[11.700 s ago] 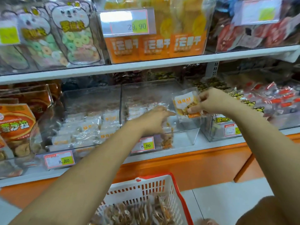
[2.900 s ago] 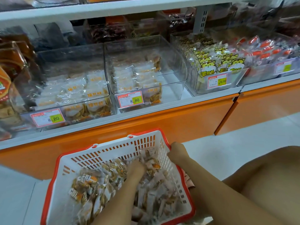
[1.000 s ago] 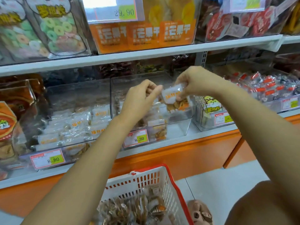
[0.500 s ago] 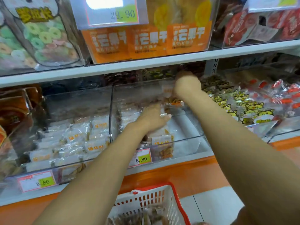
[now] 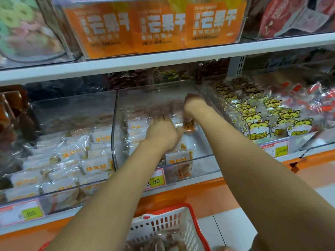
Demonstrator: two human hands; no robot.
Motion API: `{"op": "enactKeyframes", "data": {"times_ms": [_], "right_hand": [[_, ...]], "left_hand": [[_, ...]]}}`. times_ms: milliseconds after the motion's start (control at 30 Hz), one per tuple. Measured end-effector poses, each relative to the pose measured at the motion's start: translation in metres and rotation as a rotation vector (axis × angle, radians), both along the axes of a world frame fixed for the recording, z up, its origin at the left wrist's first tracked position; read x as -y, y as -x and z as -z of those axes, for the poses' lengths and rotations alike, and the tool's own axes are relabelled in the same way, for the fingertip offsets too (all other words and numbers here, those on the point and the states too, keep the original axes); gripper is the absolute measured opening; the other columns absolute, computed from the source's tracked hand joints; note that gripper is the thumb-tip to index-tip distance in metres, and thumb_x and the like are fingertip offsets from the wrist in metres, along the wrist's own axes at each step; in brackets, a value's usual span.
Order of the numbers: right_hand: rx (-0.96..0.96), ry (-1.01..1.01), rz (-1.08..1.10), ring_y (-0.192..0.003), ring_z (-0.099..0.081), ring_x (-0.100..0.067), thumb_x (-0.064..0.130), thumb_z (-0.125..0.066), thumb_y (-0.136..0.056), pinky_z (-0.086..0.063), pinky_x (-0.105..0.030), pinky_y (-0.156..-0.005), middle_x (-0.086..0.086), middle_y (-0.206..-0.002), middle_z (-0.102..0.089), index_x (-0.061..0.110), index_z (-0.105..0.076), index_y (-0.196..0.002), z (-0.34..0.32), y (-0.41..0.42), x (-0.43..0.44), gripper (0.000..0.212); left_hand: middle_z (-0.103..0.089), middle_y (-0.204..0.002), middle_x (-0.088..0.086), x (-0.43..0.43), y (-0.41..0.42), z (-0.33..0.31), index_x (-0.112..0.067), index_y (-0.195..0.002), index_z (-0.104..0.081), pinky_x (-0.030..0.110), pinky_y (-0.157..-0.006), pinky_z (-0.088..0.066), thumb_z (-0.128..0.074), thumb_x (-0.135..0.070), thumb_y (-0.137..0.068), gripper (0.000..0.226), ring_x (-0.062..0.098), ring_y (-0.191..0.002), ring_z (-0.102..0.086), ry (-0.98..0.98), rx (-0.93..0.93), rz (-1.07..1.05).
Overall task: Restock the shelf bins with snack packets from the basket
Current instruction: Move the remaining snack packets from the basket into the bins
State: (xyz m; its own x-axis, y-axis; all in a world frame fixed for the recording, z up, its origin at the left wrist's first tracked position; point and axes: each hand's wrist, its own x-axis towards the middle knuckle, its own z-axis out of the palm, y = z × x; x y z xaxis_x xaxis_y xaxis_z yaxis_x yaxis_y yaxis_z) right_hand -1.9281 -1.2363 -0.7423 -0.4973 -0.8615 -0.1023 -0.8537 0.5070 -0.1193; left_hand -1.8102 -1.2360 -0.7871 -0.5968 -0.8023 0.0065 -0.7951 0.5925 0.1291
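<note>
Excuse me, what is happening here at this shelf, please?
A person is restocking a clear shelf bin by hand. Both hands are inside the middle bin. The left hand rests on the packets already lying there. The right hand, further back, appears to pinch one snack packet and hold it low in the bin. The basket stands below the shelf, with more packets in it.

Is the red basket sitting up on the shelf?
No, the basket sits lower down, below the front edge of the shelf.
</note>
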Motion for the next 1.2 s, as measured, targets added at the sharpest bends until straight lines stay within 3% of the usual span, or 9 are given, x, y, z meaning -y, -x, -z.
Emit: {"op": "enactKeyframes", "data": {"times_ms": [167, 333, 400, 500, 633, 800, 933, 1100, 1200], "right_hand": [[-0.121, 0.057, -0.124, -0.114, -0.058, -0.028, 0.007, -0.059, -0.087, -0.047, -0.03, -0.089, -0.015, -0.123, -0.06, 0.0, -0.058, -0.118, 0.018, 0.003, 0.002, 0.032], [-0.149, 0.149, -0.268, -0.125, -0.049, -0.026, 0.005, -0.052, -0.093, -0.035, -0.025, -0.101, -0.013, -0.137, -0.052, 0.007, -0.058, -0.127, -0.013, 0.007, -0.007, 0.035], [-0.148, 0.096, -0.304, -0.109, -0.06, -0.024, 0.01, -0.06, -0.089, -0.045, -0.026, -0.087, -0.013, -0.12, -0.063, 0.006, -0.065, -0.117, -0.025, 0.005, -0.014, 0.028], [0.041, -0.249, -0.233, -0.068, -0.068, -0.015, 0.012, -0.065, -0.087, -0.054, -0.022, -0.062, -0.007, -0.082, -0.069, -0.001, -0.069, -0.104, -0.018, 0.006, -0.023, 0.021], [0.106, -0.511, -0.215, -0.098, -0.067, -0.026, 0.011, -0.058, -0.093, -0.055, -0.036, -0.088, -0.016, -0.112, -0.065, -0.005, -0.061, -0.118, 0.018, 0.005, -0.017, 0.029], [-0.176, -0.531, -0.331, -0.08, -0.051, -0.024, 0.009, -0.049, -0.094, -0.042, -0.028, -0.064, -0.005, -0.08, -0.052, 0.009, -0.057, -0.104, 0.032, 0.002, -0.014, 0.013], [-0.19, -0.457, -0.314, -0.086, -0.049, -0.025, 0.006, -0.045, -0.094, -0.042, -0.03, -0.074, -0.009, -0.097, -0.055, 0.002, -0.058, -0.112, 0.051, 0.004, -0.007, 0.023], [-0.128, -0.379, -0.274, -0.087, -0.048, -0.023, 0.006, -0.044, -0.096, -0.039, -0.03, -0.075, -0.007, -0.092, -0.054, 0.007, -0.056, -0.106, 0.055, 0.004, -0.004, 0.016], [-0.112, -0.358, -0.263, -0.088, -0.051, -0.023, 0.006, -0.046, -0.096, -0.039, -0.029, -0.075, -0.013, -0.114, -0.061, 0.004, -0.058, -0.116, 0.053, 0.003, -0.005, 0.024]], "left_hand": [[-0.049, -0.133, 0.024, -0.004, -0.003, -0.003, 0.003, -0.13, -0.044, 0.035, -0.101, -0.03, -0.037, -0.039, -0.098, 0.053, 0.034, -0.123, -0.042, 0.01, -0.013, -0.004], [-0.049, -0.133, 0.025, -0.005, -0.004, -0.003, 0.004, -0.13, -0.045, 0.035, -0.101, -0.03, -0.034, -0.044, -0.099, 0.058, 0.034, -0.123, -0.042, 0.018, -0.018, 0.001], [-0.049, -0.132, 0.024, -0.006, -0.005, -0.003, 0.004, -0.13, -0.045, 0.034, -0.101, -0.03, -0.035, -0.045, -0.098, 0.059, 0.034, -0.124, -0.042, 0.019, -0.03, -0.001], [-0.049, -0.134, 0.022, -0.006, -0.005, -0.002, 0.002, -0.131, -0.044, 0.034, -0.101, -0.031, -0.036, -0.042, -0.098, 0.056, 0.033, -0.125, -0.04, 0.016, -0.051, -0.011], [-0.049, -0.134, 0.023, -0.004, -0.004, 0.001, 0.001, -0.133, -0.042, 0.035, -0.102, -0.03, -0.037, -0.042, -0.098, 0.056, 0.034, -0.125, -0.041, 0.03, -0.044, -0.017], [-0.05, -0.133, 0.02, -0.002, -0.004, 0.003, -0.001, -0.134, -0.042, 0.035, -0.099, -0.033, -0.038, -0.041, -0.097, 0.054, 0.033, -0.124, -0.043, 0.04, -0.075, -0.031], [-0.055, -0.128, 0.019, -0.002, -0.004, 0.003, -0.001, -0.128, -0.047, 0.034, -0.094, -0.036, -0.039, -0.038, -0.096, 0.05, 0.033, -0.118, -0.047, 0.069, -0.093, -0.036], [-0.055, -0.128, 0.018, -0.001, -0.003, 0.005, -0.003, -0.13, -0.046, 0.035, -0.095, -0.036, -0.039, -0.038, -0.095, 0.05, 0.032, -0.119, -0.048, 0.087, -0.107, -0.038], [-0.053, -0.131, 0.018, -0.001, -0.004, 0.004, -0.003, -0.133, -0.043, 0.035, -0.097, -0.035, -0.039, -0.04, -0.096, 0.052, 0.032, -0.122, -0.045, 0.095, -0.101, -0.034]]}}
